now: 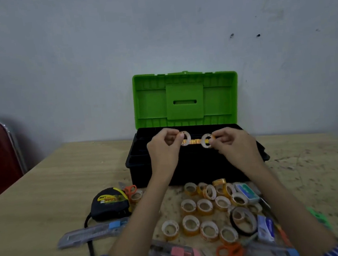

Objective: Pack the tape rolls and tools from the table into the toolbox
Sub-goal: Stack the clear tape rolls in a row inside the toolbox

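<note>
Tape rolls: two are in hand over the open toolbox [138,161], one per hand. The left hand [163,147] pinches a small clear roll [185,138] between thumb and fingertips; the right hand [233,142] pinches a second roll [206,140] the same way. Both rolls hang just above the black base, near its middle, not yet released. A strip of orange-yellow shows inside the box between the two held rolls [194,141]; it may be rolls already packed, but the interior is too dark to count.

The green lid [185,97] stands upright against the wall.

Judged progress: early. Most of the load lies on the table [46,191] in front of the box: a cluster of small clear rolls [204,207], a larger black roll [244,220], a tape measure [110,203], a grey utility knife [91,234], a second knife with a pink slider [176,253], orange scissors [230,253], smaller orange scissors [129,190], and small boxes [247,192] at the right.

Remaining: drop these two, then clear the pile and the tools.
</note>
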